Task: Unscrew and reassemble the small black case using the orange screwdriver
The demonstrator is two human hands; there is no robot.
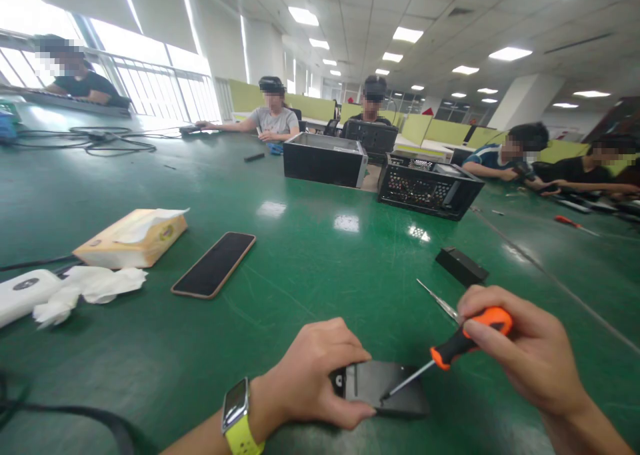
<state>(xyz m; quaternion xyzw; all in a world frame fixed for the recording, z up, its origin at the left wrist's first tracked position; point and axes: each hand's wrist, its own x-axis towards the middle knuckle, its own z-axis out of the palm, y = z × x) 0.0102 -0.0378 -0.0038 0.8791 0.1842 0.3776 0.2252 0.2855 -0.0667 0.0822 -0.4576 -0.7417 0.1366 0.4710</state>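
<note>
My left hand [325, 368] grips a small black plastic case [367, 381] by its left end, thumb along the near side and fingers along the far side. The case lies on the green table [300, 268]. In my right hand [530, 348] is an orange and black screwdriver [453, 345], slanting down to the left. Its tip meets the top face of the case near the front edge; a screw under it is too small to make out. Just beyond the right hand lie a thin metal tool [436, 298] with a pointed end and another black block-shaped part [461, 266].
To the left lie a phone [215, 266], a tissue box [133, 238], crumpled tissues [95, 285] and a white device [27, 291]. Farther back stand two black metal computer cases [323, 161]. Several people sit around the table. Another screwdriver [567, 221] lies far right; cables [100, 138] lie far left.
</note>
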